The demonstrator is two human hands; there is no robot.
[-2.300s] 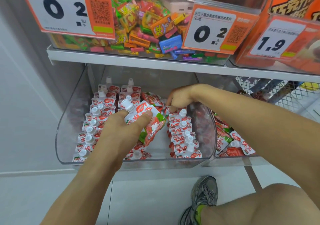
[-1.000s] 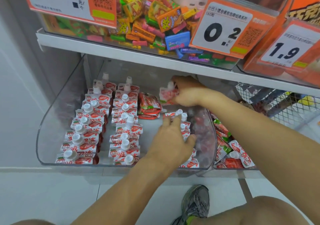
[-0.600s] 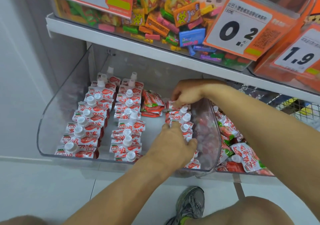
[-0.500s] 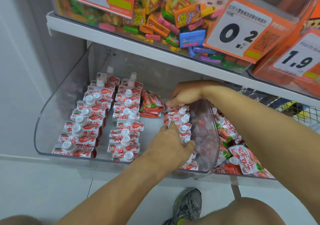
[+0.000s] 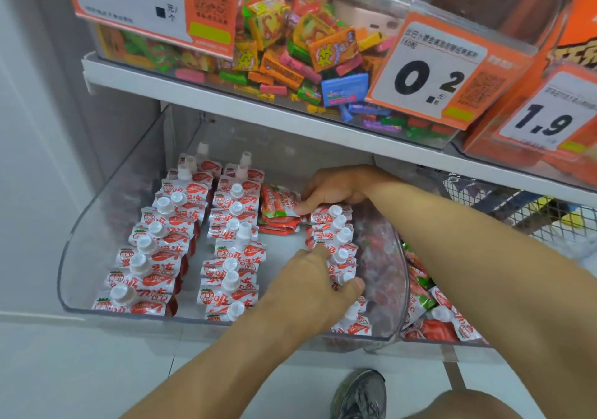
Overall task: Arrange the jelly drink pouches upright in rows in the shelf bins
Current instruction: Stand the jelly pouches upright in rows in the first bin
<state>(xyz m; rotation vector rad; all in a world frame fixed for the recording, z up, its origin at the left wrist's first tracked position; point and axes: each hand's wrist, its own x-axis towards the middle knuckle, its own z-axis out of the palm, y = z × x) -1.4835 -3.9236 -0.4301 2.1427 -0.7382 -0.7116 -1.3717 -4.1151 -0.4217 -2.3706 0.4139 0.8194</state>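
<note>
A clear shelf bin (image 5: 77,250) holds red-and-white jelly drink pouches with white caps. Two upright rows fill its left (image 5: 151,257) and middle (image 5: 232,250). A third row (image 5: 336,237) stands along the right wall. My left hand (image 5: 310,286) grips pouches in the near part of that third row, fingers curled round them. My right hand (image 5: 332,189) reaches in from the right and touches the rear pouch of the row; its fingertips also meet a small stack of flat-lying pouches (image 5: 277,211) at the back.
A neighbouring bin (image 5: 433,321) on the right holds loose, jumbled pouches. Above hangs a shelf (image 5: 258,111) with candy bins and orange price tags (image 5: 429,72). A wire basket (image 5: 504,205) sits at right rear. My shoe (image 5: 358,396) is on the white floor below.
The left hand put a pouch into the middle row, then moved to the right row. The right hand lowered a pouch onto the rear of that row and now rests there.
</note>
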